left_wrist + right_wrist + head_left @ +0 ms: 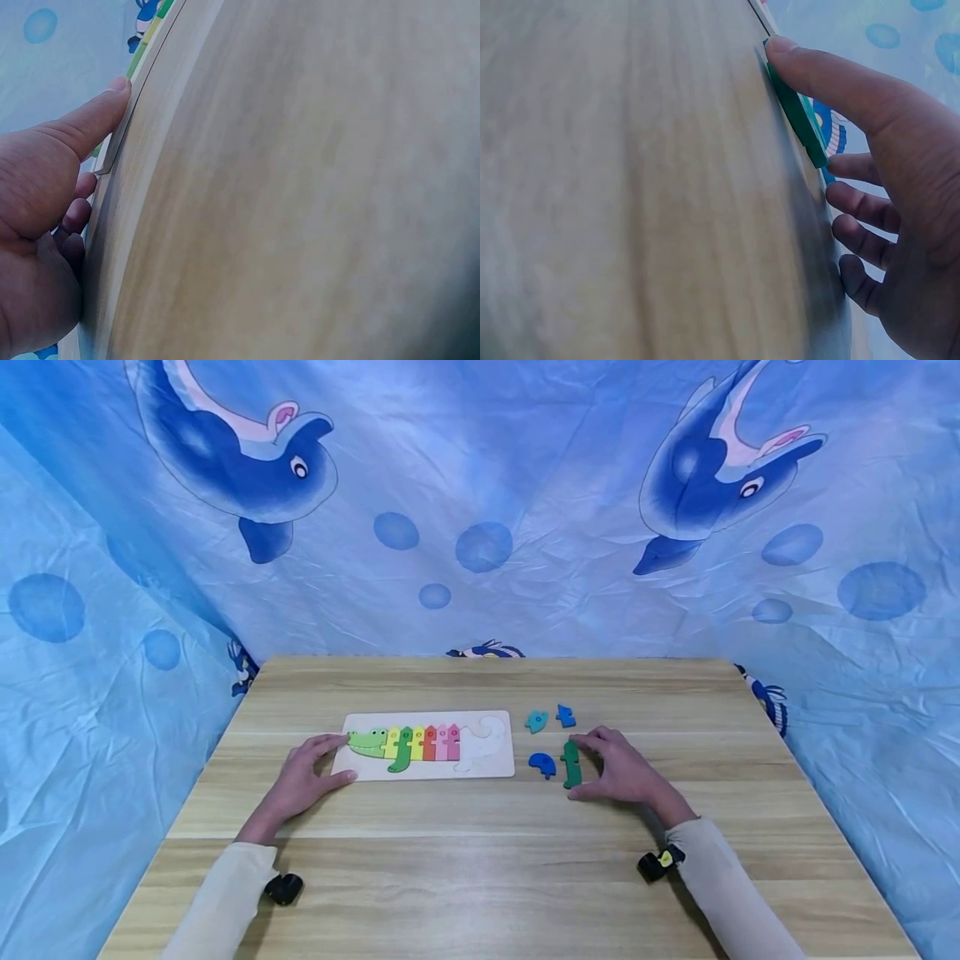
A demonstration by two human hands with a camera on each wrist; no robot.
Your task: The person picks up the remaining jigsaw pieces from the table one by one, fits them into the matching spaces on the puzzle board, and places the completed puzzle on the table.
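Note:
A pale wooden puzzle board lies on the table, its left part filled by a crocodile's light green head and several coloured body pieces. The outlined tail recess at its right end shows bare wood. My left hand rests at the board's left end, thumb on the front corner and fingers along the left side. To the right of the board, my right hand pinches a dark green puzzle piece lengthwise, thumb at the near end and index finger at the far end. The other right fingers curve loosely behind.
Between board and right hand lies a dark blue piece. Farther back are a teal piece and a blue piece. The wooden table ends at a blue dolphin-print cloth behind and at both sides.

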